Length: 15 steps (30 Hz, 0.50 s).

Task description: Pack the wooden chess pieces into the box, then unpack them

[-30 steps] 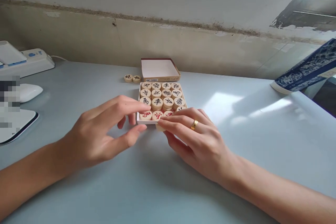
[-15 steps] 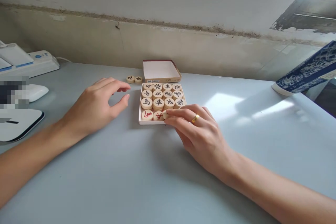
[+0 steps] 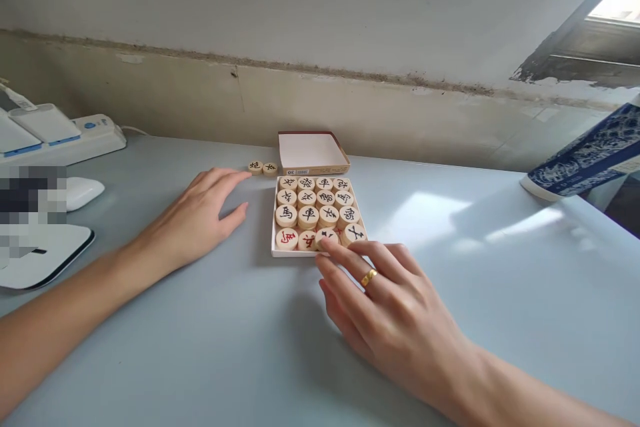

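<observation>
Seeing left hand [image 3: 200, 220] flat and empty on tabletop [image 3: 250, 347], fingers loosely spread, tips just short of two loose pieces [image 3: 263, 167] beside lid [image 3: 313, 150]. Seeing right hand [image 3: 395, 307] spread and empty too, one fingertip overlapping a front-row piece [image 3: 325, 235] in the tray [image 3: 285, 253], mark partly hidden. Can't read pixelated patch [image 3: 30, 207] at left; book [image 3: 585, 160] cut off by right edge.
</observation>
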### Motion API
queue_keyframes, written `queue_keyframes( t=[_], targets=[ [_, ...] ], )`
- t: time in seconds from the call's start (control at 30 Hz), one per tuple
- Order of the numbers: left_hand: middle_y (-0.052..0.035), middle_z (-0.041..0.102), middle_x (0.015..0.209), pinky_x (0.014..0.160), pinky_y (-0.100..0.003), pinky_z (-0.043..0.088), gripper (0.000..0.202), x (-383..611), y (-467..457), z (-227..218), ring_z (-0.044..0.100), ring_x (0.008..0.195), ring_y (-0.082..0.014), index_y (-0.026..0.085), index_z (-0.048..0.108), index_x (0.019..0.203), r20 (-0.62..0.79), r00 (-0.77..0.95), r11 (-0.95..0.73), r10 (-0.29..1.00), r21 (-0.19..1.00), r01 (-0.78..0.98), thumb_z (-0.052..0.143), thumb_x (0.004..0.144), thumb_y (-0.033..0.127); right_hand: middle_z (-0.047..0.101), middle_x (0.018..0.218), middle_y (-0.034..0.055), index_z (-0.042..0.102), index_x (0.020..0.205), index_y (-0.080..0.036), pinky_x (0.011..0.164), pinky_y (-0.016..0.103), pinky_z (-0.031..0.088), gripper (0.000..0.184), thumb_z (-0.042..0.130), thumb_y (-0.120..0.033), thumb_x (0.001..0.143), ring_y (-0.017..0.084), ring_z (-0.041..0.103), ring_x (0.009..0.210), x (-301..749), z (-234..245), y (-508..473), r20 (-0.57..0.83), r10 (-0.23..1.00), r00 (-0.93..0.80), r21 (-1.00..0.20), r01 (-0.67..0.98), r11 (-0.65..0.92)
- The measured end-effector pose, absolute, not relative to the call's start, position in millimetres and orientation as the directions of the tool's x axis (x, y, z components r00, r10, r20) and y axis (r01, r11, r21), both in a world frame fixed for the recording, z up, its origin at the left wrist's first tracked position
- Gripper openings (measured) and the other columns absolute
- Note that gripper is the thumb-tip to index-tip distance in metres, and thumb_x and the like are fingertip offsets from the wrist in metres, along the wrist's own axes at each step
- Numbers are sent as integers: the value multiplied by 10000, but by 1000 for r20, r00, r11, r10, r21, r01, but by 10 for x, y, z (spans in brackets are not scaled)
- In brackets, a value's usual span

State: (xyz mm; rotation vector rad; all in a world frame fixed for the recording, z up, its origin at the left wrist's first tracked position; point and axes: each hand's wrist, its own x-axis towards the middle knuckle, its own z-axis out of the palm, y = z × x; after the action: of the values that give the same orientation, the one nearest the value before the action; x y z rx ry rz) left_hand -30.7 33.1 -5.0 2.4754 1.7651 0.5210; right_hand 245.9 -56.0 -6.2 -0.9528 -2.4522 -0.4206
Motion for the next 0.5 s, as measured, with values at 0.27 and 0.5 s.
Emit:
queue_keyframes(
  t=[0.27,0.5],
  targets=[
    [-113,385,1609,1231,-479,337,650,-289,376,-83,379,1481,-322,186,446,1516,192,276,-321,942,275,906,381,983,552,723,1241,140,666,1260,-37,732,440,398,332,529,-99,963,304,590,910,2461,-48,-584,507,569,-647,242,741,626],
    [-40,192,1711,1291,-461,196,656,-276,368,-69,162,1578,-291,214,257,1616,110,351,-368,930,262,892,285,1060,563,727,1110,117,696,1149,-82,680,384,431,233,552,-104,967,240,584,827,2419,-3,-586,507,434,-745,72,538,840]
  ],
)
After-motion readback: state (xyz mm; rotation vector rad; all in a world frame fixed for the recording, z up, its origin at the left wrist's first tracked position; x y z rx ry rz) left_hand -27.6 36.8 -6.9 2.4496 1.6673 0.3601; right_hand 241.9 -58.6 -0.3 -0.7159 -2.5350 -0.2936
